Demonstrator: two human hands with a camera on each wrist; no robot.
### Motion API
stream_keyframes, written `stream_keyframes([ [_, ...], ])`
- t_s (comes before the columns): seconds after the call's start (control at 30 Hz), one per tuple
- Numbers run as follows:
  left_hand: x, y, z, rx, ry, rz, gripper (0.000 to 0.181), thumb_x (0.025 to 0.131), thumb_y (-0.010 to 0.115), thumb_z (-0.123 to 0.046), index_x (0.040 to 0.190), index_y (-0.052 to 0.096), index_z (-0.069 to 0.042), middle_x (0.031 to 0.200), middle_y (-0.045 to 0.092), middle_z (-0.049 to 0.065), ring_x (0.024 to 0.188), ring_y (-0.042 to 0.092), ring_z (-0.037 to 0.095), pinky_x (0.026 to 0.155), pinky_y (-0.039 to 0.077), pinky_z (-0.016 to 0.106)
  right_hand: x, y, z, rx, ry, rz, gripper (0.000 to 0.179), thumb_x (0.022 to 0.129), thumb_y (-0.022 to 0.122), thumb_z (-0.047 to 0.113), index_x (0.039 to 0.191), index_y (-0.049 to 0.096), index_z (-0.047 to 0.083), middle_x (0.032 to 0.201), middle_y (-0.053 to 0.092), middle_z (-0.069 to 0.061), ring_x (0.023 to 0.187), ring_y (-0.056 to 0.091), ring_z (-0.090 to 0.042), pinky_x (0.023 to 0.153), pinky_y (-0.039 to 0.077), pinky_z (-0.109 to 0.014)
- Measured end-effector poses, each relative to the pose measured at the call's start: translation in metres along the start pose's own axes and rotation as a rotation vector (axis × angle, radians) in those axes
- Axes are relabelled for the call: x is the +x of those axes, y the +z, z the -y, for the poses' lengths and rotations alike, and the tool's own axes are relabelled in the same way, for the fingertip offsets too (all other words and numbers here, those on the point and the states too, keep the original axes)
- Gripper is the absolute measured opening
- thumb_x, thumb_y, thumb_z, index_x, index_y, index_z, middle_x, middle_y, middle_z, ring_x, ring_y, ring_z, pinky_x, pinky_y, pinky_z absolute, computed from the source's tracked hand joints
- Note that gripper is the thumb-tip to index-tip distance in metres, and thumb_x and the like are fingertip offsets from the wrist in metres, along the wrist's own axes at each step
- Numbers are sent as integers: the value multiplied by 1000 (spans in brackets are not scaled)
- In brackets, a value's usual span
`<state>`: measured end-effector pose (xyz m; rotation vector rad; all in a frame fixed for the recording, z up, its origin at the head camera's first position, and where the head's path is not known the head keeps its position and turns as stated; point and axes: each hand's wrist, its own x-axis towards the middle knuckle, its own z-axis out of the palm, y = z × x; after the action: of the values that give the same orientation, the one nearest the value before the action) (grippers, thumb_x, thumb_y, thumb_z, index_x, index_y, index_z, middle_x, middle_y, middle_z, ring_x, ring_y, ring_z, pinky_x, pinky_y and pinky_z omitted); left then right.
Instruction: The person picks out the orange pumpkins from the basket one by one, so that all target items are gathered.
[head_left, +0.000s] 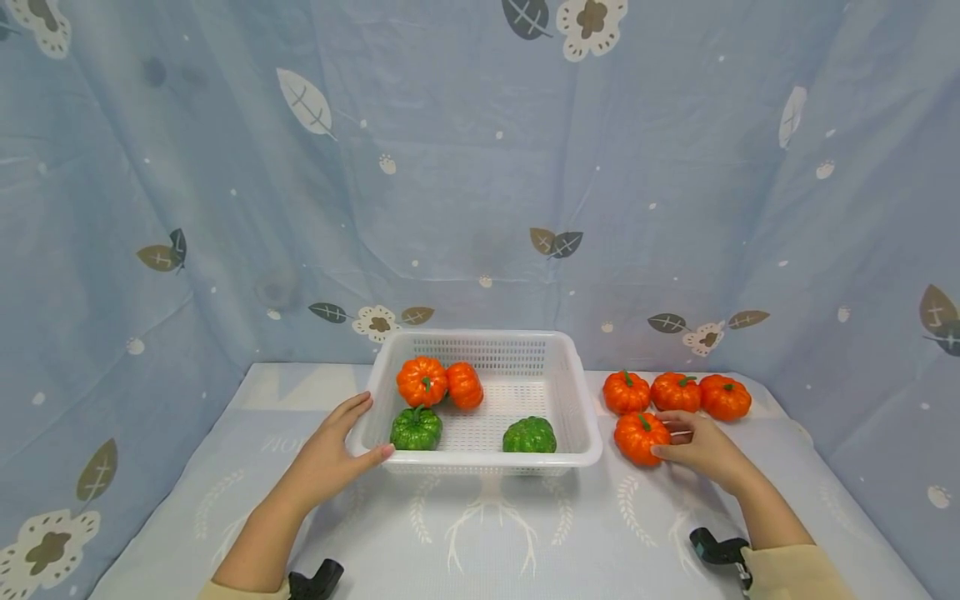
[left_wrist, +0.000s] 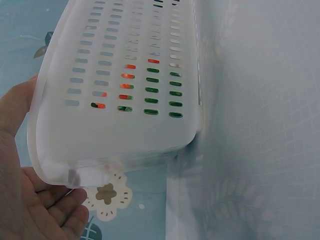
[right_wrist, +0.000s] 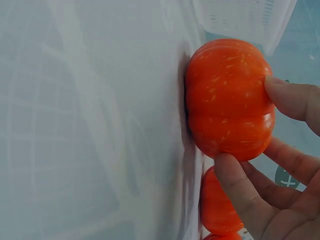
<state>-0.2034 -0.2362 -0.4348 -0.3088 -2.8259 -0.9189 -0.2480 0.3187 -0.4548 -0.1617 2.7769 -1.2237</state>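
Observation:
A white plastic basket [head_left: 480,460] has two orange toy pumpkins [head_left: 422,382] at its back left. Also inside are a green pumpkin [head_left: 416,429] at front left and another green pumpkin [head_left: 529,435] at front right. My left hand [head_left: 330,458] holds the basket's left end, thumb at the front corner and fingers along the side. In the left wrist view, the thumb is on the rim and the fingers bend below its edge. On the right, my right hand [head_left: 701,450] grips an orange pumpkin [head_left: 637,437] between thumb and fingers; it appears close to the table.
Three more orange pumpkins [head_left: 677,390] stand in a row behind the held one, to the right of the basket. A pale patterned cloth covers the table [head_left: 420,542]. Blue curtain cloth [head_left: 450,208] hangs behind the table and at both sides.

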Motion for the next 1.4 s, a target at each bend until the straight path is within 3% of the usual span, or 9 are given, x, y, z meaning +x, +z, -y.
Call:
stream_keyframes([
  [0.63,-1,0,0,5,2,-4,89,88,73,-53,152,39,0,161,30,13,141,35,45,105,35,68,-1,-6,6,25,23,61,69,85,81,21,138,48,-9,125,59,-28,108,62,-39,86,58,-44],
  [0.87,-1,0,-1,3,0,-2,89,87,73,-53,152,39,-1,161,30,12,142,34,45,105,35,68,-3,-14,11,-13,-30,90,68,86,80,22,138,49,-10,127,56,-30,109,61,-42,88,56,-47],
  [1.13,0,0,-1,5,4,-4,89,87,73,-53,152,40,-1,161,31,13,141,35,45,105,35,68,-9,-32,46,-124,-91,120,67,93,72,33,141,48,-8,137,52,-32,118,55,-49,90,54,-55],
  [1.4,-1,1,0,0,-8,2,90,87,72,-54,152,39,-2,161,30,12,141,35,44,105,35,68,-9,-43,95,-233,-174,159,64,94,69,41,141,52,1,135,56,-23,119,56,-42,90,53,-55],
])
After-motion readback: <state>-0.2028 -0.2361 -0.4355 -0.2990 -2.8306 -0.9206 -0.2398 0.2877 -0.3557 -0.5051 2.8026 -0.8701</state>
